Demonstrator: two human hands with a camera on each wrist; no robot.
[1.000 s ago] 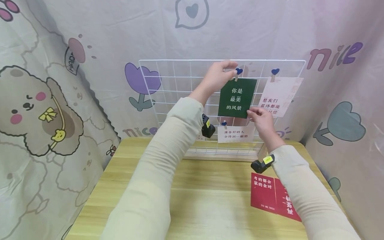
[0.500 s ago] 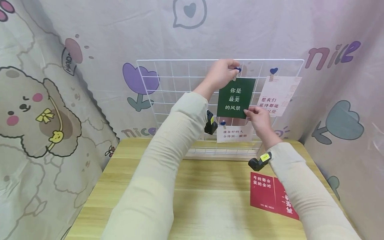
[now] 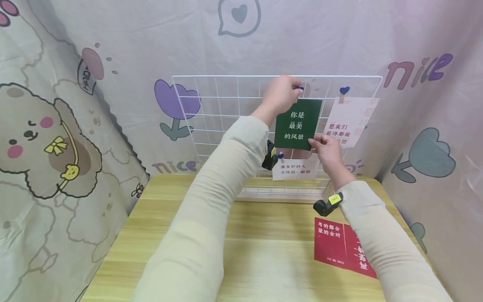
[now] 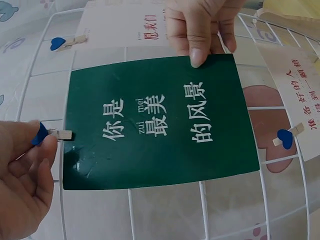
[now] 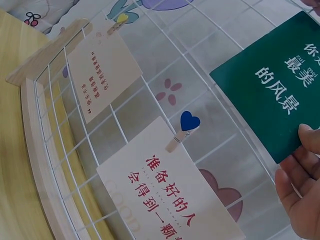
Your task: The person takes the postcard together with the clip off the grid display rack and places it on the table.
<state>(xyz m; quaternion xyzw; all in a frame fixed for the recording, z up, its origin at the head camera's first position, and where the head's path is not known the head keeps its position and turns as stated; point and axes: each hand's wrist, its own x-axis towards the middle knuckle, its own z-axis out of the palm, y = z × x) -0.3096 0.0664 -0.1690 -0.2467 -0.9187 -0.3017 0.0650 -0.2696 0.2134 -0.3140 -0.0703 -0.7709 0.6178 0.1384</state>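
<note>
Green card just below grid rack's top edge, right of middle. Left hand pinches heart clip at card's top edge, seemingly keeping the two lined up; right hand pinches card's lower right corner, thumb in front, likely steadying it. Against half a second ago: left hand rolled over, heart nearly edge-on from head view; card hardly moved.

Right of centre, we see a glossy paper card and a metal grid. Below, the table looks smoothly wooden.
</note>
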